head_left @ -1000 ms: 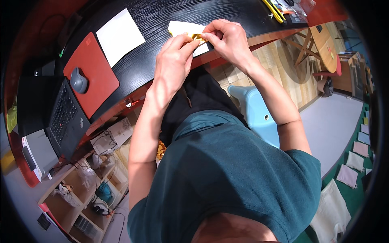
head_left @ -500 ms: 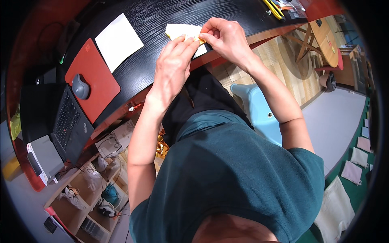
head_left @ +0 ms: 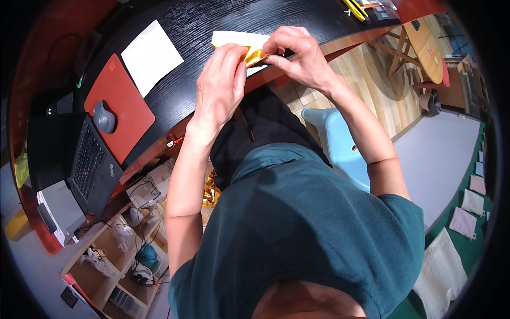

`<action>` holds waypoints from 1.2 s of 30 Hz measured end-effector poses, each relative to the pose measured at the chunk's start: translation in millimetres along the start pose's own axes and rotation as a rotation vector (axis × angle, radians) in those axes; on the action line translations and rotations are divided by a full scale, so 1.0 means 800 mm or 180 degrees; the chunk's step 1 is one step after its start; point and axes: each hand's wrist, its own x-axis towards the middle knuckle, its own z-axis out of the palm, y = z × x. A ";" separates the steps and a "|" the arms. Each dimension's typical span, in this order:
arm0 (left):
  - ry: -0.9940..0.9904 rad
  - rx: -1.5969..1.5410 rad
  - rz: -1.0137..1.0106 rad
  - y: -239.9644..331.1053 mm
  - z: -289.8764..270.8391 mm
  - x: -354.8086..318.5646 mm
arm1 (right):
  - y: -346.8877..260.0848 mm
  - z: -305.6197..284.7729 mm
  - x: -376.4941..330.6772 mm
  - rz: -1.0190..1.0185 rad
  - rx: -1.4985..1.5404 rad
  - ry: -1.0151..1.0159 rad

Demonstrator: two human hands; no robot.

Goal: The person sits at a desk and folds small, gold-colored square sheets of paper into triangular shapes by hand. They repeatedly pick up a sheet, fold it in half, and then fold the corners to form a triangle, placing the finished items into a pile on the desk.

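Note:
At the near edge of the black desk [head_left: 196, 26], both my hands hold a small sheet of shiny gold foil paper [head_left: 254, 56]. My left hand [head_left: 219, 80] pinches its left end, with fingers bent and thumb underneath. The right end is caught between the thumb and fingers of my right hand [head_left: 298, 56]. White paper [head_left: 234, 38] shows behind the foil, partly covered by my fingers; whether the two are joined I cannot tell. A pale sliver of paper also peeks out below the foil.
To the left lie a white sheet [head_left: 152, 58], a red mouse pad [head_left: 130, 114] with a grey mouse [head_left: 104, 117], and an open laptop [head_left: 90, 165]. Yellow-handled scissors [head_left: 357, 9] are at the far right. A light blue stool [head_left: 342, 143] stands beside my legs.
The gold foil has lifted and shows more of its face. My left hand has shifted slightly left, its fingers curling from flat into a pinch. My right hand stays closed on the foil's edge.

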 end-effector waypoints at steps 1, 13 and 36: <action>0.0007 0.0032 -0.0066 -0.003 0.004 0.001 | 0.003 0.000 -0.001 -0.0134 -0.0056 0.0003; -0.0034 0.0064 -0.0492 0.011 0.005 0.023 | 0.000 -0.007 0.001 -0.0766 -0.0668 0.0091; -0.0110 0.0312 0.0314 -0.007 -0.004 0.002 | -0.024 0.019 0.019 0.0891 -0.0112 0.0329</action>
